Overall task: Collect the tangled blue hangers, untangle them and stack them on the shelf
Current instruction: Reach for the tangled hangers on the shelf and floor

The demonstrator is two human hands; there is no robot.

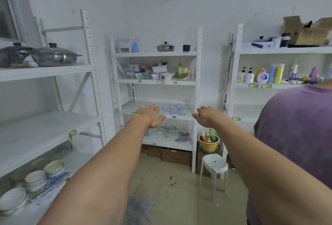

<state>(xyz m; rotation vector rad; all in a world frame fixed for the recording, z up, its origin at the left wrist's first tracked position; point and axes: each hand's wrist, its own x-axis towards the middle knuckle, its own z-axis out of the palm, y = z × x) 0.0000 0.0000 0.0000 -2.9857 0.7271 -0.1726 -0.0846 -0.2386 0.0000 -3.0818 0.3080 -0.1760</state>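
Straight ahead, both bare arms reach out toward the white middle shelving unit (197, 81). The left hand (151, 116) and the right hand (206, 116) hover with fingers extended and relaxed, holding nothing — neither touches anything. Between them, a little farther back, a tangle of blue hangers (175, 109) lies on the third shelf (179, 117), toward its right end and near the front edge. A second blurred clump of blue hangers (138, 208) lies on the tiled floor (179, 188) between the arms at the bottom of the view. On the shelf below, purple and pale scraps (182, 137) are scattered toward the right end. A white stool (214, 166) stands on the floor just right of the unit, under a yellow-green basin (208, 144) holding bottles. At the right edge stands a person in a purple shirt (296, 126).
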